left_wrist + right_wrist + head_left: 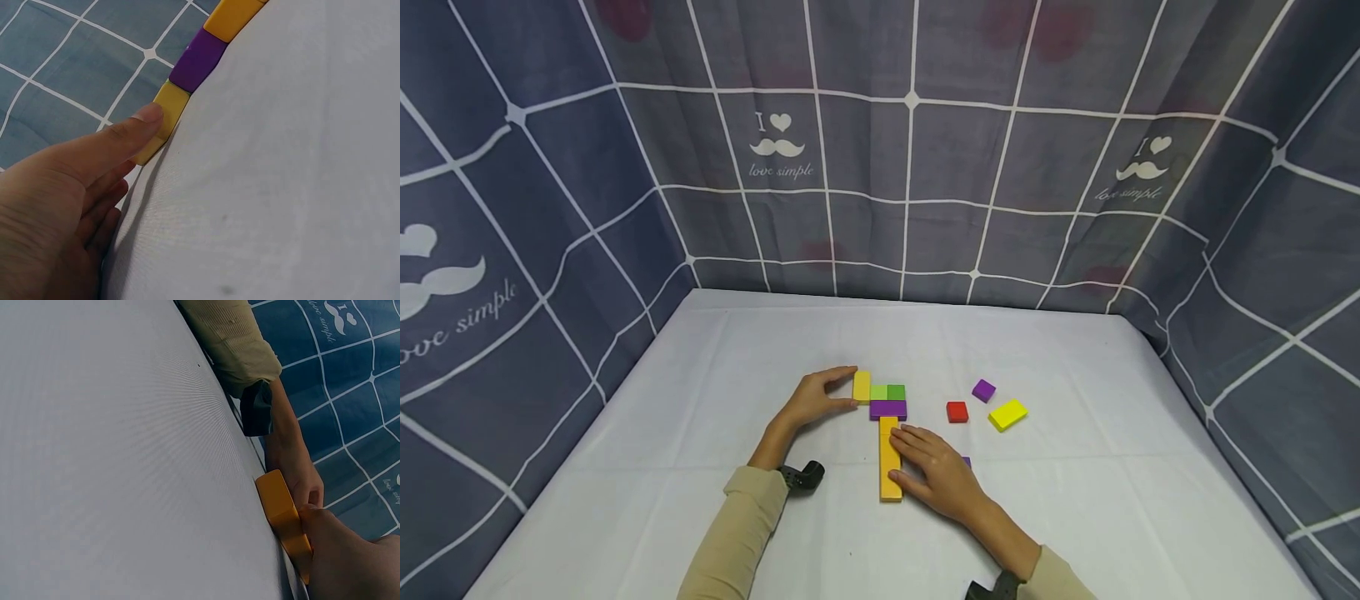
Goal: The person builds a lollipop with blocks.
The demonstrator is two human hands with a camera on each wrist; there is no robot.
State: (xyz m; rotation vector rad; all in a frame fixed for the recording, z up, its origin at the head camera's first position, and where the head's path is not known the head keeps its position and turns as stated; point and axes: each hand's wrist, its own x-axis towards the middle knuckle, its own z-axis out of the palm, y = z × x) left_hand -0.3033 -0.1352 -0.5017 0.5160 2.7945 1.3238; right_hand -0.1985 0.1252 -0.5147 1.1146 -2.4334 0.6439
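Note:
My left hand [811, 400] pinches a yellow block [861, 388] between thumb and fingertips. In the left wrist view the thumb lies on that yellow block [164, 115]. To its right sit a light green block [878, 392] and a darker green block [896, 392], side by side. Directly below the greens lies a purple block [888, 410]. An orange strip [889, 483] runs from the purple down toward me. My right hand [942, 473] rests along the strip's right side, fingertips on it. The right wrist view shows the thumb against the orange strip [278, 503].
Right of the figure lie a red block [957, 412], a small purple block [983, 390] and a bright yellow block [1008, 415]. Another purple piece [967, 461] peeks out from behind my right hand. A white cloth [1075, 500] covers the table; dark checked curtains [865, 233] surround it.

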